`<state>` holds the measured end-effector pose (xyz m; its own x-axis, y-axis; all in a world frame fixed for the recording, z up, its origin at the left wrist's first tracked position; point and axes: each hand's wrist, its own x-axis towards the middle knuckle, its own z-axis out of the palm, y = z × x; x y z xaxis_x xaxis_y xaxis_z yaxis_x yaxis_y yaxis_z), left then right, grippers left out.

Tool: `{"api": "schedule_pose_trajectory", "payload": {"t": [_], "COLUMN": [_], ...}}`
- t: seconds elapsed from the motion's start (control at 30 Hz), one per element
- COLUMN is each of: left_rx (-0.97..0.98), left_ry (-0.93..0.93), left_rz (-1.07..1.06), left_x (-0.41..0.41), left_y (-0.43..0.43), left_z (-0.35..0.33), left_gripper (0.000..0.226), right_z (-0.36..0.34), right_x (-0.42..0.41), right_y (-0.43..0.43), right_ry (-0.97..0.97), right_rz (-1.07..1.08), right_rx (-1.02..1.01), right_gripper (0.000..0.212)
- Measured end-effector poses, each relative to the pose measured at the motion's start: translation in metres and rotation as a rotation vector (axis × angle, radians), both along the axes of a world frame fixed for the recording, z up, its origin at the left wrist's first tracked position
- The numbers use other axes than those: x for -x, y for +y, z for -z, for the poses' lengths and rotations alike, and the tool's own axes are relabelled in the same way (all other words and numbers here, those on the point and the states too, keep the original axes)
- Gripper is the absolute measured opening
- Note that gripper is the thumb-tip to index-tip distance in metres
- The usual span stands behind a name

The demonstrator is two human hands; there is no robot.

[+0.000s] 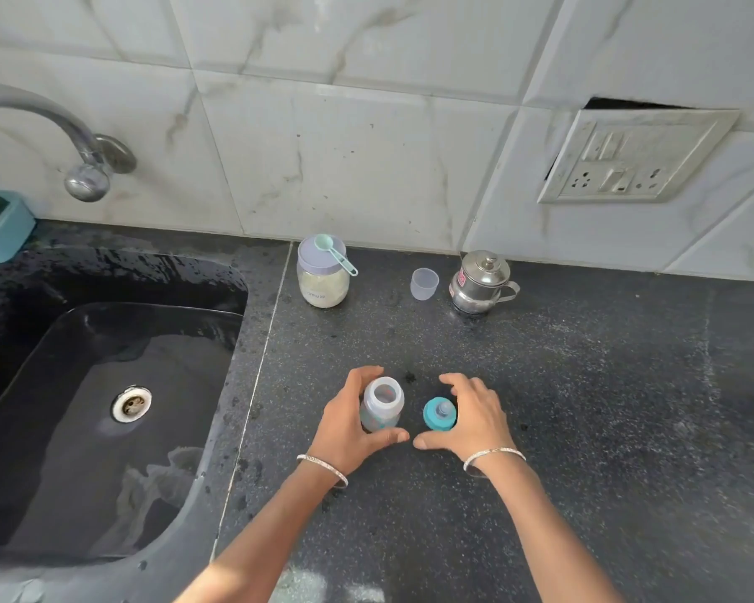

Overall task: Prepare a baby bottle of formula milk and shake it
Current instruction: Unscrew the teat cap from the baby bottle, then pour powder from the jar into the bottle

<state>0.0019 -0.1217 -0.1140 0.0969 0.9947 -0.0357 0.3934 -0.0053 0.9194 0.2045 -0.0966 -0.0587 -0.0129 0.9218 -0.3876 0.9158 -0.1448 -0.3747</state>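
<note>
Near the sink (236,324) edge, left hand (348,426) grips the bottle (382,406); right hand (476,414) (fingers slack) flanks the teal cap (439,413).

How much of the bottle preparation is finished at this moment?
Done: the cap is off and stands on the counter. In hand: the left hand grips the open bottle; the right hand is by the cap. Left: water, powder from the closed jar, capping, shaking.

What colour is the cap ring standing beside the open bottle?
The cap ring, beside the open bottle, is teal; the head view shows it best.
</note>
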Motion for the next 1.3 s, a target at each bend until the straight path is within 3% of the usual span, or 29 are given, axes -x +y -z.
{"api": "schedule_pose_trajectory", "payload": {"t": [0.07, 0.13, 0.23, 0.37, 0.47, 0.63, 0.73, 0.87, 1.0, 1.2, 1.3], "left_rx": [0.007, -0.013, -0.04, -0.099, -0.138, -0.106, -0.092, -0.069, -0.062, -0.077, -0.181], "left_ry": [-0.05, -0.087, -0.124, -0.1, -0.004, 0.144, 0.142, 0.087, 0.051, 0.046, 0.047], "left_rz": [0.005, -0.003, -0.031, -0.163, -0.39, -0.444, -0.41, -0.404, -0.406, -0.447, -0.443], "left_x": [0.009, 0.021, 0.04, 0.06, 0.07, 0.083, 0.084, 0.081, 0.079, 0.08, 0.077], "left_y": [0.0, 0.001, 0.007, 0.03, 0.063, 0.117, 0.142, 0.166, 0.175, 0.176, 0.165], "left_z": [-0.003, -0.012, -0.03, -0.052, -0.059, -0.057, -0.055, -0.048, -0.041, -0.038, -0.047], "left_gripper": [0.108, 0.114, 0.104, 0.071, 0.058, 0.077, 0.09, 0.089, 0.08, 0.078, 0.071], "right_z": [-0.013, -0.028, -0.048, -0.059, -0.059, -0.046, -0.04, -0.034, -0.029, -0.03, -0.036], "right_x": [-0.004, -0.012, -0.018, -0.002, 0.032, 0.091, 0.116, 0.136, 0.147, 0.141, 0.133], "right_y": [0.005, 0.013, 0.03, 0.063, 0.088, 0.119, 0.137, 0.156, 0.165, 0.165, 0.158], "right_ry": [-0.04, -0.047, 0.101, 0.38, 0.482, 0.542, 0.531, 0.476, 0.516, 0.649, 0.743], "right_rz": [-0.086, -0.168, -0.141, 0.111, 0.132, 0.116, 0.117, 0.115, 0.172, 0.24, 0.241], "right_rx": [0.077, 0.116, 0.062, -0.26, -0.384, -0.4, -0.312, -0.19, -0.155, -0.207, -0.221], "right_gripper": [0.128, 0.127, 0.094, 0.031, 0.011, 0.024, 0.039, 0.047, 0.041, 0.014, 0.011]}}
